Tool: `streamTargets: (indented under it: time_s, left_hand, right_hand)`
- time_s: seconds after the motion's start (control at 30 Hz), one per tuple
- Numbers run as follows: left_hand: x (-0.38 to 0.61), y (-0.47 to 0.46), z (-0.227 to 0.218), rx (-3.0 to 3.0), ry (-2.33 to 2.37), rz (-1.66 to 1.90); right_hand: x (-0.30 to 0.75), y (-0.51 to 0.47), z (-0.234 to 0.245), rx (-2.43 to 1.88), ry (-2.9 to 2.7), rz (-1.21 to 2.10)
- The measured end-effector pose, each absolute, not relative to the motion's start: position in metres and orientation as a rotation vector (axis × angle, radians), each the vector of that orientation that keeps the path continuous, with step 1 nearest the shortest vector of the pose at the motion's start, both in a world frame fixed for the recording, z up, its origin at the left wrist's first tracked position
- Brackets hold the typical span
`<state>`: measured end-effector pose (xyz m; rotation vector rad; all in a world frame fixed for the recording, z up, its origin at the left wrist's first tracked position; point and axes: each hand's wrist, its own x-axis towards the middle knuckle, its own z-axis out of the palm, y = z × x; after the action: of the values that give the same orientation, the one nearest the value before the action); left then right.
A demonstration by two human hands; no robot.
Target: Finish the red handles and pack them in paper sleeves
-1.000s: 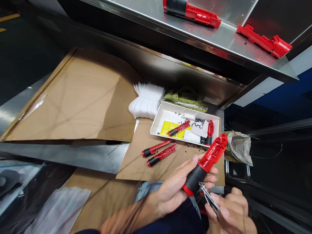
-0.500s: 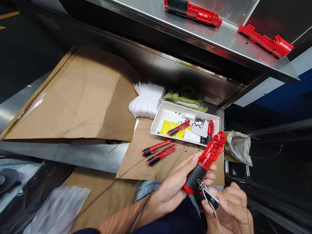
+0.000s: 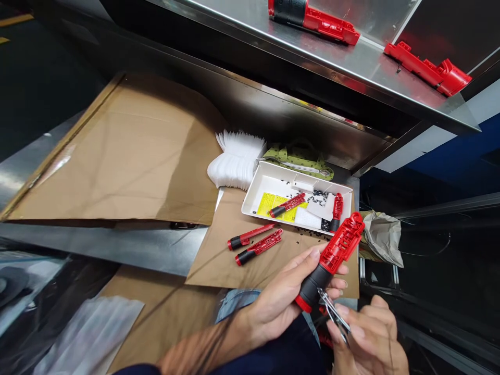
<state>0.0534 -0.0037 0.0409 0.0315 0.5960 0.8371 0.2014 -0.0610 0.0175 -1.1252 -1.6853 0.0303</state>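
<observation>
My left hand (image 3: 285,297) is shut around the black grip of a red-and-black plastic tool handle (image 3: 338,250), whose red ribbed end points up and to the right. My right hand (image 3: 369,338) pinches small metal snips (image 3: 334,312) by their handles. The snips' tips sit at the handle's lower red end (image 3: 303,303), and my fingers hide part of the tool. Two similar red-and-black handles (image 3: 250,237) (image 3: 260,247) lie on brown paper (image 3: 219,260) left of my left hand.
A white tray (image 3: 297,179) holds yellow papers and more red parts. Beside it are white fan-shaped sheets (image 3: 236,164), a green pouch (image 3: 300,161) and a crumpled grey bag (image 3: 383,238). A steel shelf (image 3: 351,60) above carries red parts. Cardboard (image 3: 117,156) lies at left.
The handle in my left hand tilts slightly, its red end swinging right. The snips stay at its lower end, and my right hand shifts slightly.
</observation>
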Motion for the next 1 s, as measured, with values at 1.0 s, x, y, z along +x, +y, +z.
streamTargets:
  time_s: [1.0]
  left_hand:
    - [0.055, -0.026, 0.043, 0.081, 0.525, 0.927]
  right_hand:
    - [0.224, -0.062, -0.007, -0.985, -1.807, -0.037]
